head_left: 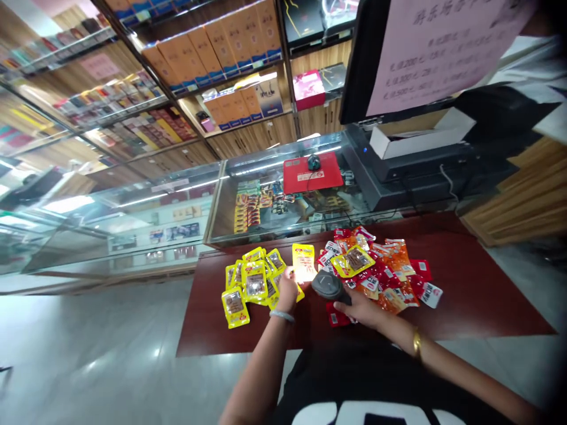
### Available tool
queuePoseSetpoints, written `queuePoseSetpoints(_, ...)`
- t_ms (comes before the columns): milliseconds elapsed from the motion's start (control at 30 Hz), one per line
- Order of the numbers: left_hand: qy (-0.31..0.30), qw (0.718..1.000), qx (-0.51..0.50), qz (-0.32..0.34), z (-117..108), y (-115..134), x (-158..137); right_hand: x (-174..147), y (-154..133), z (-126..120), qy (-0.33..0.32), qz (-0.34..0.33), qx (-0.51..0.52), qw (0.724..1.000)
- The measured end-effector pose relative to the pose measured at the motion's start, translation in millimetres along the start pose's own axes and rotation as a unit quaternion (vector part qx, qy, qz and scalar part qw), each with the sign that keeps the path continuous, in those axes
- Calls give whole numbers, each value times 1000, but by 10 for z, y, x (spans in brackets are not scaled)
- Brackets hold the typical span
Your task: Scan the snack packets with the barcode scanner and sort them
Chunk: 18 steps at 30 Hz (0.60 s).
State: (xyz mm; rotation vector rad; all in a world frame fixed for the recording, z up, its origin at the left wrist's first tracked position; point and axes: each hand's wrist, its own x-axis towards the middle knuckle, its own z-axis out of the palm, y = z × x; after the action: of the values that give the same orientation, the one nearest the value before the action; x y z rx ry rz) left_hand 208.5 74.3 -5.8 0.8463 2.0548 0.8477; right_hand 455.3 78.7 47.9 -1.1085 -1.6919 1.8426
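My left hand (288, 290) is closed on a yellow snack packet (303, 260), held up over the reddish-brown table. Bright light from the scanner falls on the packet's face. In my right hand (358, 307) is a dark grey handheld barcode scanner (328, 286), its head turned toward that packet. Left of my left hand lies a pile of yellow snack packets (255, 281), with one packet (234, 307) at its near edge. To the right spreads a heap of red and orange snack packets (394, 274). A yellow packet (353, 261) rests on top of that heap.
Beyond the table (478, 260) stands a glass display counter (257, 171) with a red mat (312, 174) and a mouse (313, 162). A monitor bearing a pink paper sign (425, 53) and a white open box (416, 136) are at the right. Shelves hold orange boxes (217, 47).
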Motion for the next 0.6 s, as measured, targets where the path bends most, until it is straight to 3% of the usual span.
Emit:
queuePoseSetpoints(100, 111, 989, 93, 8, -419, -101, -121, -5, -42, 55, -15, 7, -1, 1000)
queuePoseSetpoints(167, 213, 956, 195, 52, -520, -99, -180, -41, -37, 57, -6, 20, -6, 1000)
queuePoseSetpoints(200, 223, 943, 233, 83, -488, -68, -195, -67, -26, 46, 5, 30, -10, 999)
queuePoseSetpoints(267, 160, 937, 271, 151, -260, 54, -194, -136, 7, 4, 35, 56, -20, 998)
queuePoseSetpoints(367, 2, 929, 284, 236, 339, 331, -134, -263, 79, -97, 82, 89, -29, 992)
queuePoseSetpoints(500, -99, 903, 337, 248, 1077, 706, -21, -445, 198, -238, 137, 111, -19, 984)
queuePoseSetpoints(600, -143, 878, 387, 241, 1358, 909, 30, -571, 269, -299, 172, 131, -10, 976)
